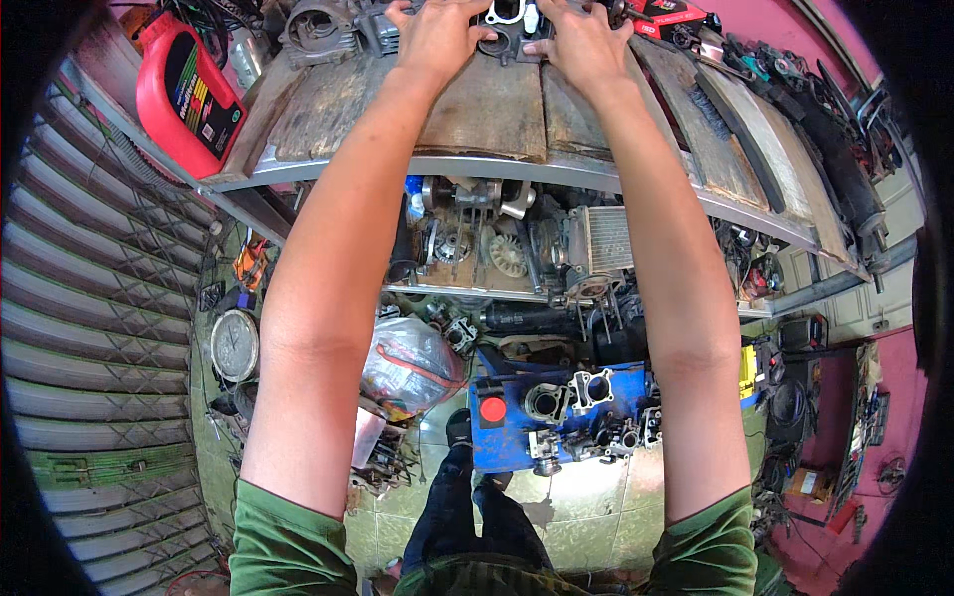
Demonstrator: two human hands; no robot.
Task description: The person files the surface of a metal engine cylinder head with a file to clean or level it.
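Note:
At the top edge of the view, both my arms stretch out over the far side of a plank-topped bench (482, 119). Between my hands is a metal engine part with a pale-rimmed opening (506, 20), partly cut off by the picture's edge. My left hand (442, 38) grips its left side, the thumb pointing inward and one finger sticking out to the left. From the right, my right hand (586, 48) holds the same part with its thumb against it. The other fingertips are mostly out of sight.
Left on the bench stands a red oil bottle (184, 99), near a grey engine casing (320, 32). The shelf below holds a fan wheel (505, 250) and a radiator (603, 238). A blue tray (507, 442) with engine cylinders and a filled plastic bag (407, 363) are lower down.

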